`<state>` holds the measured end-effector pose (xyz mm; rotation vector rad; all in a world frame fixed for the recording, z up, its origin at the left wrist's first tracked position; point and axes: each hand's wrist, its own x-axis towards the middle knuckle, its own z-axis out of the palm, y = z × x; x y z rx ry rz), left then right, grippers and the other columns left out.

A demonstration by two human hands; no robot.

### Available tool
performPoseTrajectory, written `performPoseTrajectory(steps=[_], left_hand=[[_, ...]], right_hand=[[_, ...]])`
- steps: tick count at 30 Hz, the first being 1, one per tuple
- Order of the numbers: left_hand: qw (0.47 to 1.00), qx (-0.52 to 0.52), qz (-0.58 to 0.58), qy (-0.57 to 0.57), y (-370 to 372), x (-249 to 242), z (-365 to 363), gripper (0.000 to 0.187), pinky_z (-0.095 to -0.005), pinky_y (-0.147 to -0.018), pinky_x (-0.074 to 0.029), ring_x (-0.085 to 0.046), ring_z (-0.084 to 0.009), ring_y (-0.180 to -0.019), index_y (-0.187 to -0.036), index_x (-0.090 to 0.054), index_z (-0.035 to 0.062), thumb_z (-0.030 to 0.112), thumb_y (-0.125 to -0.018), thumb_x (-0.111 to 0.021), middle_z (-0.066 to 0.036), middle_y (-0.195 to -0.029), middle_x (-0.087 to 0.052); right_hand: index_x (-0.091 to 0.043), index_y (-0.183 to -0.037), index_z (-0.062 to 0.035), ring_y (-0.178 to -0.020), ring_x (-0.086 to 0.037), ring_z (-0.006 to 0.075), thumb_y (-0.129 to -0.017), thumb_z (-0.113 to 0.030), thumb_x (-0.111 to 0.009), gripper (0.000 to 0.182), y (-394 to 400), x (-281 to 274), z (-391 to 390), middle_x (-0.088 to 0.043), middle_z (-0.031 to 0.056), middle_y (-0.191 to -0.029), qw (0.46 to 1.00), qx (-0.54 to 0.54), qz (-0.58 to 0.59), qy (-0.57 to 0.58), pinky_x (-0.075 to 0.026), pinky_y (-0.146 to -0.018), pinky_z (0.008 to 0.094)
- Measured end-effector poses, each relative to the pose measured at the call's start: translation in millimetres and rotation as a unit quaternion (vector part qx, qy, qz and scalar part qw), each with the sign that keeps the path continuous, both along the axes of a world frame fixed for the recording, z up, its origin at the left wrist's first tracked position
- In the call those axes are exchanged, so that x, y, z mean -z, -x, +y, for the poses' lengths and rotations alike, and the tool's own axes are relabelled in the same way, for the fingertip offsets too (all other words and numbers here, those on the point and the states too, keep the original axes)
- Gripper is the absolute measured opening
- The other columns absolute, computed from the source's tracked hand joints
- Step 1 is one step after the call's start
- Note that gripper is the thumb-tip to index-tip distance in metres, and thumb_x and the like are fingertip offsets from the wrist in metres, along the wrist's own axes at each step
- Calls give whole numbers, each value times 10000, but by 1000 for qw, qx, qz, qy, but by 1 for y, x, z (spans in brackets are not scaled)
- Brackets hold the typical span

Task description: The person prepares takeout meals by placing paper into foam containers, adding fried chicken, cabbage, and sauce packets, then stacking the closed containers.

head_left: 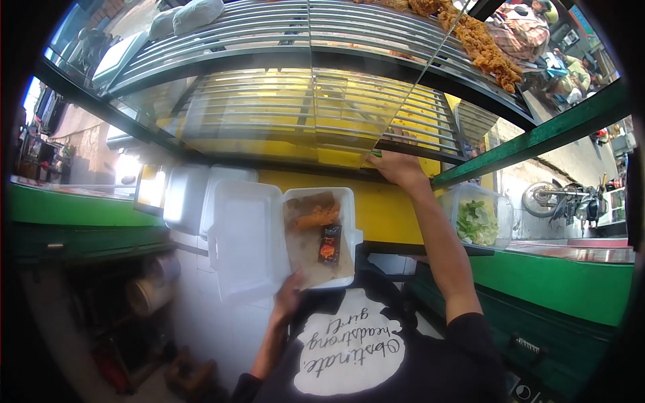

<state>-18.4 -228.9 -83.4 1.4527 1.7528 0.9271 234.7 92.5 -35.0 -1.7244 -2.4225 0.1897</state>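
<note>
My left hand (289,293) grips the lower edge of an open white foam takeaway box (250,232). In its right half, on brown paper, lie a piece of fried chicken (318,216) and a black sauce sachet (330,244) with a red and orange print. The lid half is bare. My right hand (401,168) reaches into the glass display case at its lower rack (430,127), its fingers partly hidden by the frame. A small green tip (376,154) shows beside the thumb; I cannot tell what the closed fingers hold.
Fried chicken (480,47) lies on the upper rack, behind glass (363,121). A clear tub of lettuce (478,221) stands to the right, beside a green post (531,151). Closed foam boxes (187,198) sit at left. Beyond are a street, people and a motorcycle (564,201).
</note>
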Motion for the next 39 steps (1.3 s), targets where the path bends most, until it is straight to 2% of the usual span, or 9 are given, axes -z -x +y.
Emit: performPoseTrajectory(steps=[4, 6, 12, 22, 24, 28, 30, 33, 39], left_hand=[[1000, -4, -24, 16, -1, 1, 5, 400, -348, -905, -493, -666, -275, -1014, -1155, -643, 48, 28, -772, -757, -183, -1077, -687], [999, 10, -13, 44, 3, -1, 10, 406, -347, -903, -495, -665, -275, -1021, -1156, -642, 56, 48, -769, -765, -174, -1079, -688], [993, 105, 52, 15, -2, 11, 27, 431, -352, -869, -514, -678, -287, -991, -1155, -639, 52, 68, -749, -785, -172, -1044, -694], [987, 151, 56, -13, -23, 27, 39, 383, -362, -879, -508, -680, -301, -990, -1123, -642, 29, 26, -762, -770, -192, -1037, -694], [987, 148, 67, -9, -26, 24, 38, 354, -358, -887, -503, -676, -288, -993, -1119, -642, 26, 14, -781, -750, -185, -1044, -694], [992, 123, 30, 5, -45, 33, 38, 288, -347, -912, -489, -656, -237, -998, -1112, -638, 22, -27, -834, -690, -164, -1063, -688], [991, 128, 26, -1, -49, 36, 38, 257, -341, -919, -483, -643, -224, -1007, -1116, -628, 2, -16, -861, -660, -161, -1078, -675], [992, 121, -6, 16, -44, 54, 34, 230, -335, -927, -474, -626, -218, -1028, -1124, -605, -45, 13, -902, -610, -160, -1107, -651], [989, 60, -81, 107, -32, 77, 26, 263, -344, -932, -467, -617, -245, -1054, -1137, -578, -92, 40, -909, -579, -162, -1133, -628]], right_hand=[[-461, -1332, 21, -1199, -489, 422, -899, -456, -596, 658, -2, -29, -25, -469, 238, -1352, 997, 63, -24, -46, -399, -1024, 484], [-505, -1222, 20, -948, -626, 397, -915, -414, -600, 540, -2, -56, -51, -591, 233, -1123, 990, 107, -20, 94, -518, -826, 458], [-559, -1060, -10, -861, -617, 368, -901, -300, -638, 340, -58, -126, -151, -593, 162, -901, 983, 162, 27, 83, -489, -711, 468], [-670, -1052, -37, -753, -621, 338, -708, -181, -778, 389, -167, -242, -249, -629, 139, -863, 946, 305, 22, 110, -483, -709, 433], [-691, -1050, -32, -778, -642, 340, -675, -128, -791, 400, -174, -251, -240, -648, 143, -882, 915, 376, -90, 114, -497, -713, 411], [-703, -1066, -46, -823, -663, 323, -670, -124, -787, 412, -197, -244, -208, -670, 152, -916, 926, 293, -231, 57, -509, -707, 386], [-723, -1025, -63, -875, -663, 316, -632, -132, -786, 404, -196, -239, -183, -678, 161, -916, 903, 285, -292, 136, -511, -807, 423], [-738, -977, -78, -874, -652, 321, -628, -108, -748, 350, -187, -226, -151, -674, 147, -882, 861, 285, -378, 190, -499, -790, 419], [-745, -885, -79, -786, -650, 318, -670, -90, -693, 222, -179, -236, -153, -666, 135, -800, 903, 196, -361, 130, -489, -704, 430]])
